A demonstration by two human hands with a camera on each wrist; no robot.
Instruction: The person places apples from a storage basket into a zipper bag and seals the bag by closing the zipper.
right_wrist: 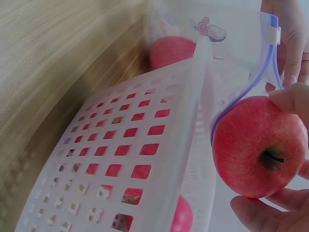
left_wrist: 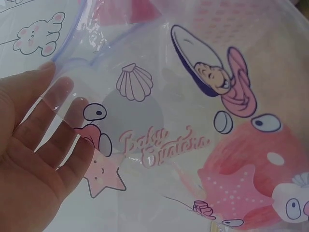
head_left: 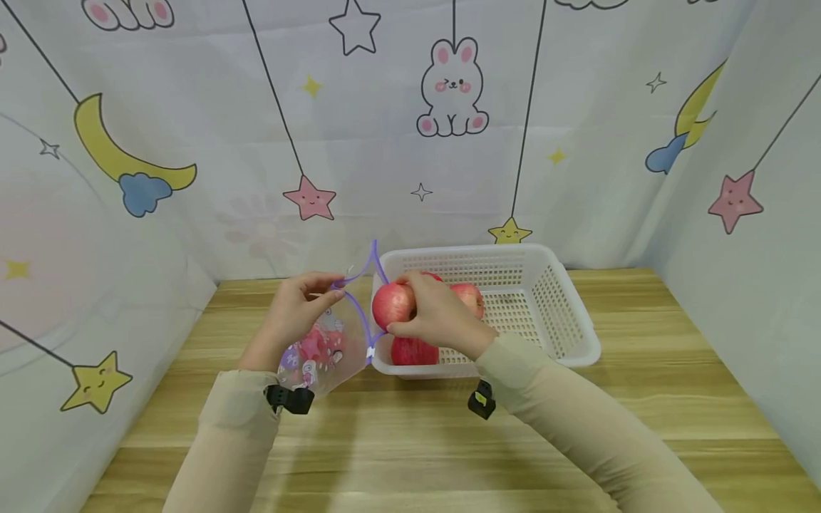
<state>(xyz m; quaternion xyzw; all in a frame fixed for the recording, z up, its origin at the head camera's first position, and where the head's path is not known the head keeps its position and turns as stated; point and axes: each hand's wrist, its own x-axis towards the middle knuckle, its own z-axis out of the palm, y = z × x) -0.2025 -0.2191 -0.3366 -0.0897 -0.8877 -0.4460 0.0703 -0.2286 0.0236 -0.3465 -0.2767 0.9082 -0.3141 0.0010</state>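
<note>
My left hand (head_left: pixel 296 308) pinches the purple zip edge of a clear printed zip bag (head_left: pixel 346 360), whose mouth gapes toward the basket. Inside the bag sits a red apple (left_wrist: pixel 258 150), seen through the plastic in the left wrist view. My right hand (head_left: pixel 445 317) grips another red apple (right_wrist: pixel 258 145) between thumb and fingers, right at the purple rim. In the right wrist view its stem hollow faces the camera. A white slider (right_wrist: pixel 273 35) sits at one end of the zip.
A white perforated plastic basket (head_left: pixel 573 303) stands on the wooden table (head_left: pixel 410 442), just right of the bag. More apples lie in its left part, including one near the front wall (head_left: pixel 413 352) and one farther right (head_left: pixel 471 296). A patterned curtain (head_left: pixel 385 142) hangs behind.
</note>
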